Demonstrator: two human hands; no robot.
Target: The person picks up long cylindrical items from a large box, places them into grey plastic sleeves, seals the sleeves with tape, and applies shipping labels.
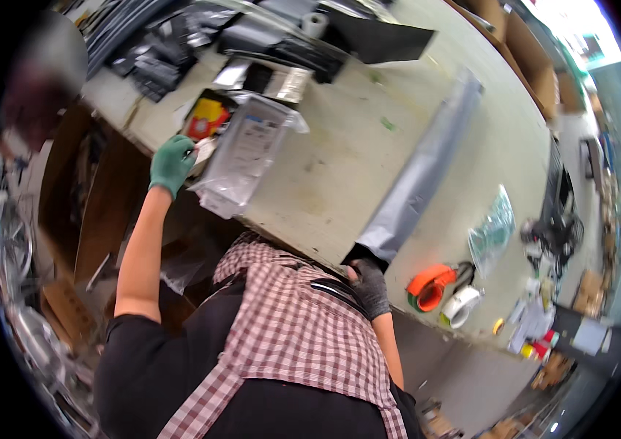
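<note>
My left hand (173, 167), in a green glove, is at the table's left edge with its fingers curled closed. A small whitish piece (205, 152) shows right at its fingertips; what the fingers grip is hard to make out. Beside it lies a clear-wrapped pale package (248, 143) with a printed label. Just beyond the fingers is a red and yellow packet (206, 118) in a dark box. My right hand (370, 287), in a dark grey glove, closes on the near, dark-lined mouth of a long grey plastic bag (427, 172), which stretches flat across the table.
Dark and grey plastic bags (281, 36) pile up at the table's far left. To the right lie an orange tape roll (431, 287), a white tape roll (461, 306) and a clear plastic bag (493, 230). Cardboard boxes (94, 197) stand left of the table; a blurred person (43, 80) is beyond.
</note>
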